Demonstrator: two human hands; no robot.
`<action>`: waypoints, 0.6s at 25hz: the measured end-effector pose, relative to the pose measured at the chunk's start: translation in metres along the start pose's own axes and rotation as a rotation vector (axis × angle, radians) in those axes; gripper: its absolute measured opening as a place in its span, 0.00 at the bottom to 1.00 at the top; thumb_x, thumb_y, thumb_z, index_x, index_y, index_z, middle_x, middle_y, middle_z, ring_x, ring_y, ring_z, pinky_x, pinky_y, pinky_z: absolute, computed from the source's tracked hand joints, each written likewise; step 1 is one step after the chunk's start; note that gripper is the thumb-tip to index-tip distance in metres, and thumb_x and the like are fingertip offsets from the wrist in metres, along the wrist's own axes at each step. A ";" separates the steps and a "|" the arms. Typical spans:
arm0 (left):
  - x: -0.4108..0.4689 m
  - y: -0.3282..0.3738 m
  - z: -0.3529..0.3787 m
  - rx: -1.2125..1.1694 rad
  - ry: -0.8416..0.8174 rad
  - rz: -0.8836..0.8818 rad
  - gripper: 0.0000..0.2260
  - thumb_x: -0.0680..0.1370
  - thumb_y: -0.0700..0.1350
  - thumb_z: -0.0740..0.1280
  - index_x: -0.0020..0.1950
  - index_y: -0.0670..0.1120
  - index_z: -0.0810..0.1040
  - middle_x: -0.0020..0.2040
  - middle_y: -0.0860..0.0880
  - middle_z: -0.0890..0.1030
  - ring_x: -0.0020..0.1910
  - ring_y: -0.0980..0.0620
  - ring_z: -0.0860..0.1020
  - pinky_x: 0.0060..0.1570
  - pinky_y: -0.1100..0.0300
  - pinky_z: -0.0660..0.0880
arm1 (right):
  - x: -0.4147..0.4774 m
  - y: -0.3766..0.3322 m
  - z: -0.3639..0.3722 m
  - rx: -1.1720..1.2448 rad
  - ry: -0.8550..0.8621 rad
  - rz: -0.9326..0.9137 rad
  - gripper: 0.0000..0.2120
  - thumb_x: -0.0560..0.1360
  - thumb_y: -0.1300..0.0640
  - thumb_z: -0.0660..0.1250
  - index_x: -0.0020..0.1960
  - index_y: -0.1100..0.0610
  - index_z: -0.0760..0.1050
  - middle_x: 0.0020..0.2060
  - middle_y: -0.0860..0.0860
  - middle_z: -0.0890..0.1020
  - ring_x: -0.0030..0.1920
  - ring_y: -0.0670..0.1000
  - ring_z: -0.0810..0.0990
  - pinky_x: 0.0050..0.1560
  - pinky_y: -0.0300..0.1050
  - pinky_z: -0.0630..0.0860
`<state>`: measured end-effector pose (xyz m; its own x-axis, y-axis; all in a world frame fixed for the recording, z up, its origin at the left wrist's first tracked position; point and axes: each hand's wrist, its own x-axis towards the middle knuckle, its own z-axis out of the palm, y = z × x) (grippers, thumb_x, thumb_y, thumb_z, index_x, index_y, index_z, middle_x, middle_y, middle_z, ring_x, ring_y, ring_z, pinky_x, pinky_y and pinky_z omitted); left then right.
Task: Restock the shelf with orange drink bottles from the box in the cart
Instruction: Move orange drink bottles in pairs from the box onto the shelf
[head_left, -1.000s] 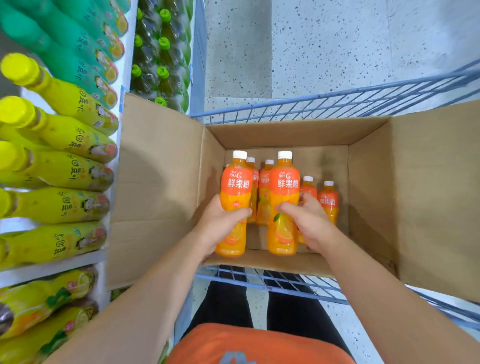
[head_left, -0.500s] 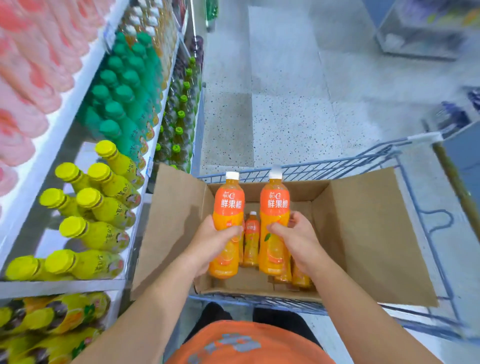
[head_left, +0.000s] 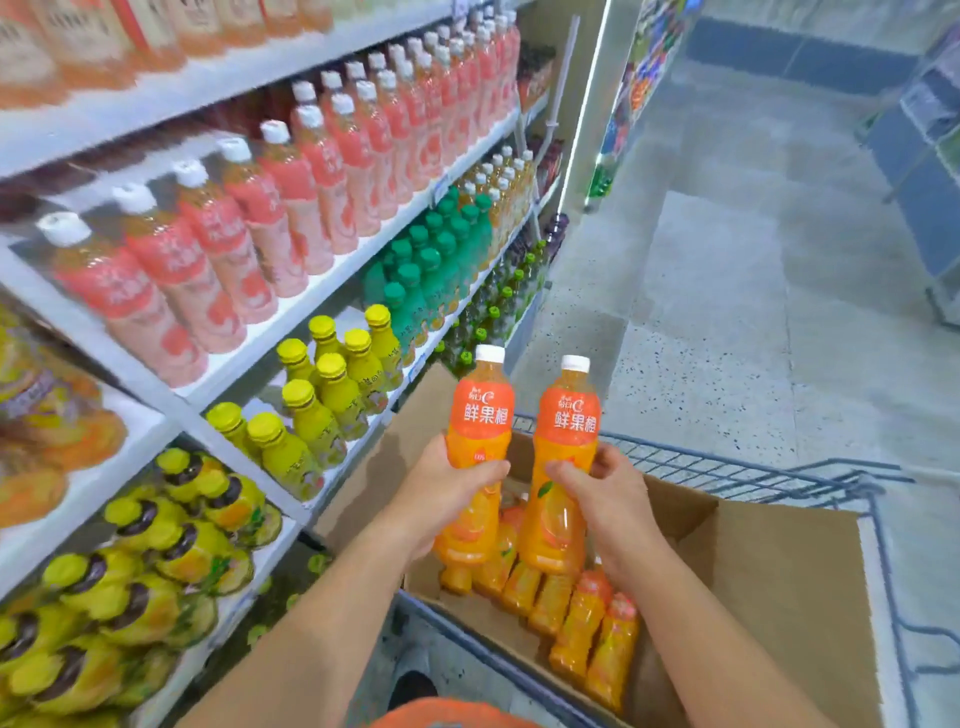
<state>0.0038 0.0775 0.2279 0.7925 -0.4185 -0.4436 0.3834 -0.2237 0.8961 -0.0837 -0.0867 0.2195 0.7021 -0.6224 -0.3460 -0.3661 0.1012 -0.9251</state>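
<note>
My left hand (head_left: 441, 491) grips an orange drink bottle (head_left: 478, 421) with a white cap, held upright above the box. My right hand (head_left: 605, 506) grips a second orange drink bottle (head_left: 563, 447), also upright, just to the right of the first. Both bottles are lifted clear of the open cardboard box (head_left: 779, 582), which sits in the blue wire cart (head_left: 737, 467). Several more orange bottles (head_left: 587, 618) remain standing in the box below my hands. The shelf (head_left: 332, 306) runs along my left side.
The shelving on the left holds pink bottles (head_left: 291, 197) on an upper level, yellow-capped bottles (head_left: 322, 395) and green-capped bottles (head_left: 431, 275) below, and yellow bottles with dark caps (head_left: 156, 561) lower down. The speckled aisle floor (head_left: 727, 312) stretches ahead. Another display stands at the far right.
Both hands have raised the two bottles up out of the box. My view has swung up and left, bringing the upper shelves with pink bottles into sight.
</note>
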 end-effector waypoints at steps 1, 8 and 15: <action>-0.013 -0.001 -0.002 -0.020 0.042 0.012 0.13 0.72 0.45 0.77 0.53 0.52 0.78 0.45 0.48 0.85 0.44 0.51 0.84 0.45 0.53 0.81 | -0.005 -0.003 0.000 -0.003 -0.047 -0.021 0.13 0.69 0.58 0.77 0.52 0.52 0.79 0.44 0.51 0.86 0.44 0.51 0.86 0.46 0.51 0.83; -0.106 -0.022 -0.040 -0.082 0.352 0.071 0.15 0.72 0.45 0.78 0.55 0.54 0.80 0.46 0.51 0.87 0.46 0.51 0.85 0.48 0.52 0.81 | -0.044 -0.018 0.039 -0.112 -0.450 -0.104 0.18 0.65 0.52 0.78 0.53 0.52 0.80 0.46 0.52 0.87 0.46 0.54 0.87 0.52 0.62 0.83; -0.221 -0.036 -0.112 -0.127 0.712 0.108 0.18 0.69 0.47 0.80 0.55 0.53 0.80 0.47 0.51 0.87 0.47 0.49 0.85 0.51 0.49 0.82 | -0.121 -0.045 0.124 -0.158 -0.746 -0.257 0.14 0.70 0.61 0.77 0.54 0.58 0.79 0.44 0.55 0.85 0.44 0.54 0.84 0.43 0.47 0.80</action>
<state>-0.1324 0.2766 0.2953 0.9289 0.2507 -0.2727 0.3032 -0.0917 0.9485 -0.0769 0.0806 0.2834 0.9788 0.0765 -0.1902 -0.1802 -0.1207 -0.9762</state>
